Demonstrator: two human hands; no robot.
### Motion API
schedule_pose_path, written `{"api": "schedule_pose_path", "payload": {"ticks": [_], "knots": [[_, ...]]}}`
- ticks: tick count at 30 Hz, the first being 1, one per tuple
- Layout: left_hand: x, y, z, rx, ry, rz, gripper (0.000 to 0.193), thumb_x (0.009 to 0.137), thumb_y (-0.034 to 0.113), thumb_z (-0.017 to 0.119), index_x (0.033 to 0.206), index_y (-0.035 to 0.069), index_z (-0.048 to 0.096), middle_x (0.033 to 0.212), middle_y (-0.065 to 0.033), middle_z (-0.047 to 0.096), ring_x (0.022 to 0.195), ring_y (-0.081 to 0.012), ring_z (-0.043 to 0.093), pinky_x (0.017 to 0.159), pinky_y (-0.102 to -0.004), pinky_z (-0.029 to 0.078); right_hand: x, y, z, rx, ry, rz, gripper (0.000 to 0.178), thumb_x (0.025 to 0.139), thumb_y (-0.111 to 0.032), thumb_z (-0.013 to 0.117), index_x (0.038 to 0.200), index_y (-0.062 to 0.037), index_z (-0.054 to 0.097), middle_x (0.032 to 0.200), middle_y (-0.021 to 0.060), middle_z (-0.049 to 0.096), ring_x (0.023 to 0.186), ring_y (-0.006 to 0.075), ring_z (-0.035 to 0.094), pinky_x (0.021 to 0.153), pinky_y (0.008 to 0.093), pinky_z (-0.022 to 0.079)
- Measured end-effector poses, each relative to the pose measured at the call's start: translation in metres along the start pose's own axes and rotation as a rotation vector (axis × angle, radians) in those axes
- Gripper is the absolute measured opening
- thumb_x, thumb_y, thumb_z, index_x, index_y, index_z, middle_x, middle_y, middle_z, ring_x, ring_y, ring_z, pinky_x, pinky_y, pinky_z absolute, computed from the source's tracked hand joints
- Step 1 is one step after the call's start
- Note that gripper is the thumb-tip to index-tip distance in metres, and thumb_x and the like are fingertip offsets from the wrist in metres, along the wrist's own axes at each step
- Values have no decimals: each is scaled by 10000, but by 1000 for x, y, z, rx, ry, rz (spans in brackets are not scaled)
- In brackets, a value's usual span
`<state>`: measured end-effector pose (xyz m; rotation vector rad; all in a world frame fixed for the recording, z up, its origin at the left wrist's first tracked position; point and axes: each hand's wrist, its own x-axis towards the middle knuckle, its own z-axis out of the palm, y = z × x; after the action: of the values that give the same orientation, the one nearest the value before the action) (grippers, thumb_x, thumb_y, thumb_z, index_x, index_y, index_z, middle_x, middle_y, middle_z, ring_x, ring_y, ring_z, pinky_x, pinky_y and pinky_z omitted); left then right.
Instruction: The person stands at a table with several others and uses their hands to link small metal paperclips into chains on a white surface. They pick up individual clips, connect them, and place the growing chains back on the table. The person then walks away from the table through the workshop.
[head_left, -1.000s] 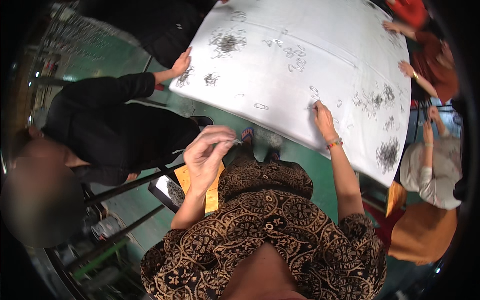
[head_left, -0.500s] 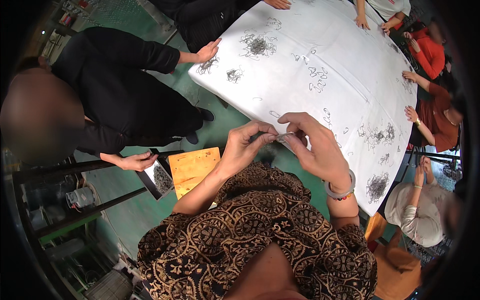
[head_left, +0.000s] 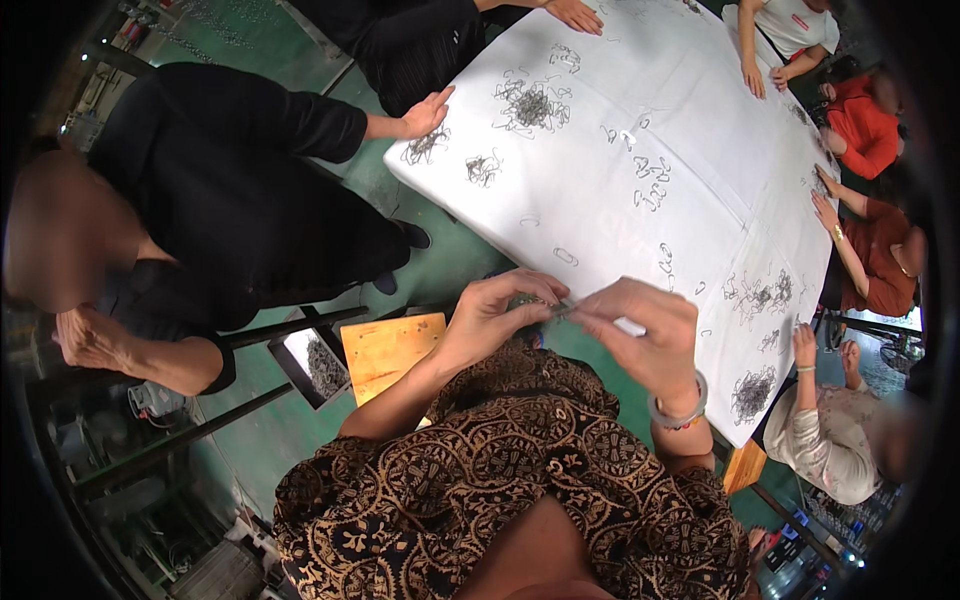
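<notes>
In front of my chest, both hands pinch a small bent metal wire piece [head_left: 562,309] between them. My left hand [head_left: 492,308] is closed, with thumb and forefinger pressed together on one end. From the other side my right hand [head_left: 648,338], with a bracelet at its wrist, grips it with curled fingers. The piece's exact shape is mostly hidden by the fingertips. Just beyond my hands lies the near edge of a white-covered table [head_left: 610,240]. A single oval wire loop [head_left: 566,257] rests on it, closest to my hands.
Heaps of wire pieces [head_left: 532,106] and a dark pile [head_left: 753,394] lie on the table. Left of me are a wooden stool [head_left: 392,350] and a tray [head_left: 292,362] holding dark pieces. A person in black [head_left: 225,180] stands at the left; several others work around the table.
My right fingers have curled in closer around the wire piece. At left, the person in black has lifted a hand from beside the tray toward the head. The view has shifted slightly.
</notes>
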<state>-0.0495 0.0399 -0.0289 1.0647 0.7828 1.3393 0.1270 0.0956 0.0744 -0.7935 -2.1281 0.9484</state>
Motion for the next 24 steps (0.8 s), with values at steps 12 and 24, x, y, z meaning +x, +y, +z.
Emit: {"api": "schedule_pose_path", "payload": {"ticks": [12,24], "knots": [[235,-171,-189,1081,312,68,145,823,60,597,893,-44,669,865,-225,654,818,-328,651,745,-383,514,22,2,24,154,-153,185,354,731,127,558,1043,-14,648,993,121,629,829,239,642,729,310,560],[240,-197,-191,1302,343,59,106,882,75,495,899,-4,564,947,-216,571,930,-369,564,765,-425,468,32,9,31,52,-12,236,143,795,-6,646,939,-14,646,891,109,644,799,246,637,718,325,522]]}}
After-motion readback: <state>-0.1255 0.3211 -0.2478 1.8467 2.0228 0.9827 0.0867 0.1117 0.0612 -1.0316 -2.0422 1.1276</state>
